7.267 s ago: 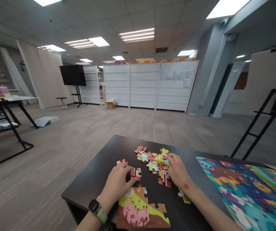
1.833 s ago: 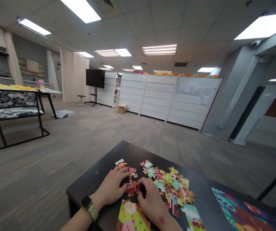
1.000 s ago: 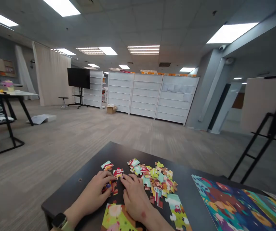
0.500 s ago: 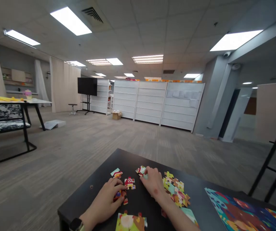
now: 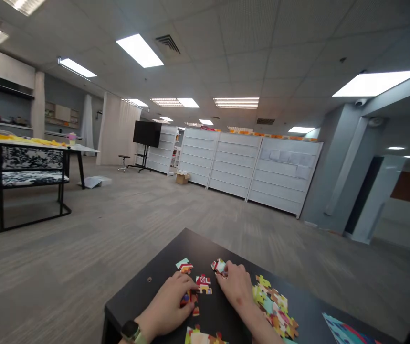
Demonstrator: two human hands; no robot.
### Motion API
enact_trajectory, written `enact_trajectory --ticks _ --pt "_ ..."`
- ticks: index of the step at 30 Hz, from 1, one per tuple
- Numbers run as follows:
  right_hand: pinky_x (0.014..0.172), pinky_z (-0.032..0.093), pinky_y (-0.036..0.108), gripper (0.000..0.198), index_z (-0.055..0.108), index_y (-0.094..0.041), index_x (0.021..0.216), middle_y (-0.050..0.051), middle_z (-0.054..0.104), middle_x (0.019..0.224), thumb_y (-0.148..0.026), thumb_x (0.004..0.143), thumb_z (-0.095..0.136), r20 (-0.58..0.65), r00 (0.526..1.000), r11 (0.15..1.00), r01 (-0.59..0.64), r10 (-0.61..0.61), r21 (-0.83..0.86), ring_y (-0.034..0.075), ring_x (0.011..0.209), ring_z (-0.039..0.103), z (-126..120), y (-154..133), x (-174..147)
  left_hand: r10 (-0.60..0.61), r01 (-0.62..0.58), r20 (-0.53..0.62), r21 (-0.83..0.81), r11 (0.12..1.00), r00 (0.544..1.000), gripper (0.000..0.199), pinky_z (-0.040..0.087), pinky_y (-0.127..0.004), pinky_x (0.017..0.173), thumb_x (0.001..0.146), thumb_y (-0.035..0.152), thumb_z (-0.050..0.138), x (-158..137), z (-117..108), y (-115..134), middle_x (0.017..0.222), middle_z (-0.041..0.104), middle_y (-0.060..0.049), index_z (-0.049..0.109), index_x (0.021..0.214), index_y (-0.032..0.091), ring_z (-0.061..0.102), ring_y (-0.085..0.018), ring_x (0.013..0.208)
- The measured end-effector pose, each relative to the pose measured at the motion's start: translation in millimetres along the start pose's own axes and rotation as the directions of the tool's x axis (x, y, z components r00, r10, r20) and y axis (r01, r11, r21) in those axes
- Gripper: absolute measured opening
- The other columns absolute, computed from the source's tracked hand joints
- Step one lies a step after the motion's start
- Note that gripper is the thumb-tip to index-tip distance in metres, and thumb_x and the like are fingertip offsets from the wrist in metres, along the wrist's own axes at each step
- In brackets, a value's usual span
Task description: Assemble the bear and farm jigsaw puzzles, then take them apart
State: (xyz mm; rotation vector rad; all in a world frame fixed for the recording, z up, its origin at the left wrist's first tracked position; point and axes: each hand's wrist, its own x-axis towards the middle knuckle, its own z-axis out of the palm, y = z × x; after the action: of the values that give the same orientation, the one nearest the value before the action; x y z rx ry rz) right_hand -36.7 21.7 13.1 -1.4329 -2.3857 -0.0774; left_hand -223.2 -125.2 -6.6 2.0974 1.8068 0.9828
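Note:
My left hand (image 5: 171,302) rests on the black table, its fingers and thumb curled round colourful jigsaw pieces (image 5: 186,299) that it partly covers. Just past its fingertips lies a joined bit of puzzle with a red barn (image 5: 203,283). Another red and pale-green piece (image 5: 184,265) lies beyond the knuckles. My right hand (image 5: 236,285) is closed at the fingertips on a red and white jigsaw piece (image 5: 218,266) near the table's far side; its fingers hide part of it. A joined section of puzzle (image 5: 205,337) shows at the bottom edge, cut off by the frame.
A heap of loose jigsaw pieces (image 5: 274,306) lies right of my right forearm. Farther right is a bright printed picture (image 5: 344,329). The black table (image 5: 190,243) has its far corner ahead. White shelving (image 5: 233,165) and a patterned chair (image 5: 26,179) stand across the carpet.
The view has turned left and tilted up a little, so everything sits farther right and lower. My right fingers have shifted slightly at their piece; my left hand stays over its pieces.

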Motion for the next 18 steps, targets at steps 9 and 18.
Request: enact_trajectory --ticks 9,18 --pt "0.070 0.041 0.027 0.017 0.063 -0.020 0.091 0.005 0.071 0.087 -0.028 0.076 0.063 0.073 0.997 0.993 0.025 -0.034 0.113 0.023 0.086 0.065 0.0 18.1 3.6 0.039 -0.039 -0.013 -0.024 0.999 0.999 0.033 0.041 -0.036 0.100 0.084 0.016 0.061 0.0 2.6 -10.1 0.116 0.066 -0.004 0.069 0.114 0.028 0.055 -0.025 0.113" --pt "0.073 0.043 0.031 0.007 0.061 -0.020 0.081 0.005 0.064 0.085 -0.024 0.077 0.057 0.019 0.987 0.976 0.153 -0.158 0.158 0.022 0.080 0.062 -38.3 43.0 -30.5 0.031 -0.033 -0.033 -0.054 0.998 0.999 0.033 0.043 -0.035 0.095 0.087 0.007 0.051 -2.2 -2.5 -15.8 0.110 0.069 -0.002 0.068 0.107 0.028 0.059 -0.023 0.108"
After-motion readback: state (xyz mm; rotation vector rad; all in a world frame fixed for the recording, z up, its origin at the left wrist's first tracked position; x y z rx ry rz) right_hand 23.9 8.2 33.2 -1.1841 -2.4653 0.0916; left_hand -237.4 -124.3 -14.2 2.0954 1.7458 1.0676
